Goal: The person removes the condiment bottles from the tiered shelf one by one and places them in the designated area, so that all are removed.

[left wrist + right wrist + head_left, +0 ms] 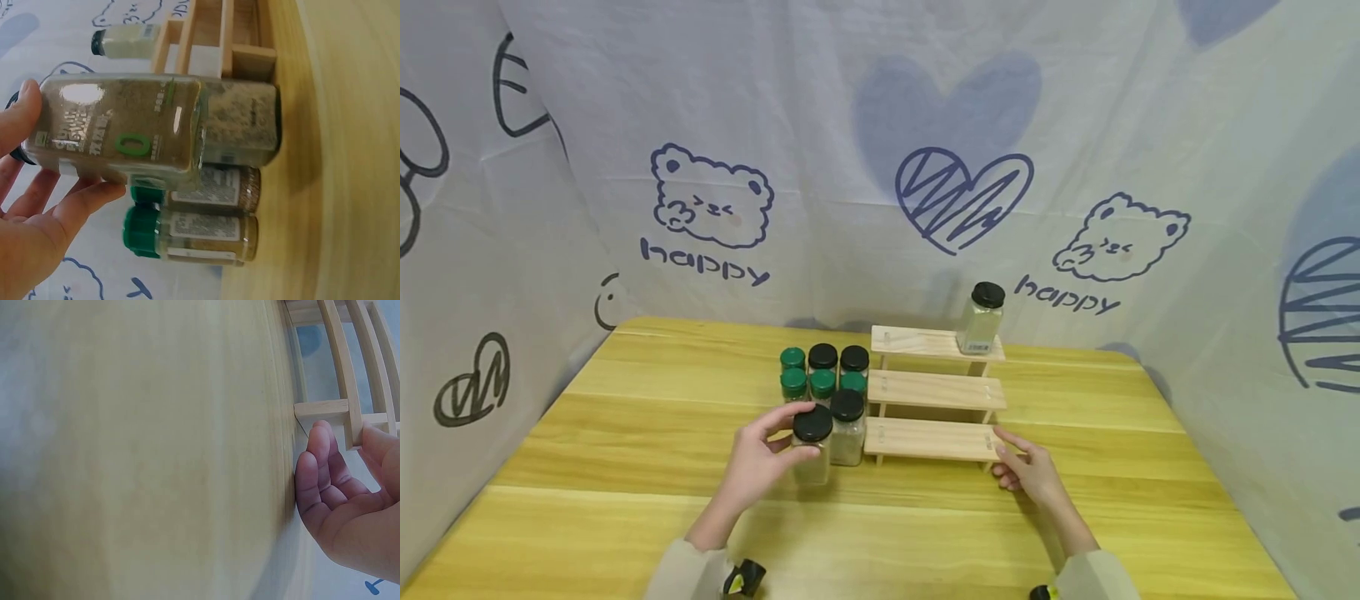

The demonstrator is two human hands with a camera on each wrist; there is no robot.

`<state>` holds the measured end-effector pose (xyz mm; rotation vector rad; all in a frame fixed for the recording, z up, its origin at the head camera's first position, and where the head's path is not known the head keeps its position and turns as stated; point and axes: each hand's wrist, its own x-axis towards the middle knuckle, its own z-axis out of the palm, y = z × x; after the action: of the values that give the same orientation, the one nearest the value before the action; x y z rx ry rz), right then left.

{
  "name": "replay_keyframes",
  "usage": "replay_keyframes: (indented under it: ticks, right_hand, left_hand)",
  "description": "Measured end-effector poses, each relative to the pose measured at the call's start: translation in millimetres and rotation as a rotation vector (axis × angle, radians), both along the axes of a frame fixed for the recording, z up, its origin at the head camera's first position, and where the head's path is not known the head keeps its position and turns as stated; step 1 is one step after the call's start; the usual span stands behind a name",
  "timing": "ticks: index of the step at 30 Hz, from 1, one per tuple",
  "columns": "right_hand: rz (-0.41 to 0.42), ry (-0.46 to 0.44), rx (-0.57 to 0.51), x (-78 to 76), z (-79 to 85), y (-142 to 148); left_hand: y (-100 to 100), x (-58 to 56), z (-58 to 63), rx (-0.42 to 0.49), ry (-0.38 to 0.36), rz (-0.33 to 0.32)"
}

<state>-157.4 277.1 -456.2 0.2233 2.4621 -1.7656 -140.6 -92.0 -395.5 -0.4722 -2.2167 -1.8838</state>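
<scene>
Left hand [758,461] grips black-lidded spice jar [812,444], right hand [1028,468] steadies wooden rack [934,392]
Left fingers curled round jar at front of cluster on table [625,467]; right fingers loosely straight, holding nothing, touching rack's bottom-step corner. One jar on top step [982,318]; seven jars [824,379] left beside rack, so barely started

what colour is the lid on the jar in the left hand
Black, clearest in the head view: the jar held by the left hand.
</scene>
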Motion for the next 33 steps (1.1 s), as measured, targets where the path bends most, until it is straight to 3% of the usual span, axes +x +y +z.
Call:
replay_keyframes:
  ticks: [6,18,33]
  right_hand:
    - [0.001,-0.004,-0.006,-0.2,0.0,-0.1]
    - [0.01,-0.004,-0.008,-0.1,2.7,0.0]
    - [-0.004,-0.015,-0.013,-0.7,3.4,-0.4]
  left_hand:
    - [-3.6,-12.2,-11.3,-0.022,-0.045,0.069]
    - [1.3,-25.8,-29.3,-0.023,-0.08,0.093]
    - [6.1,-28.6,-31.6,-0.039,-0.073,0.105]
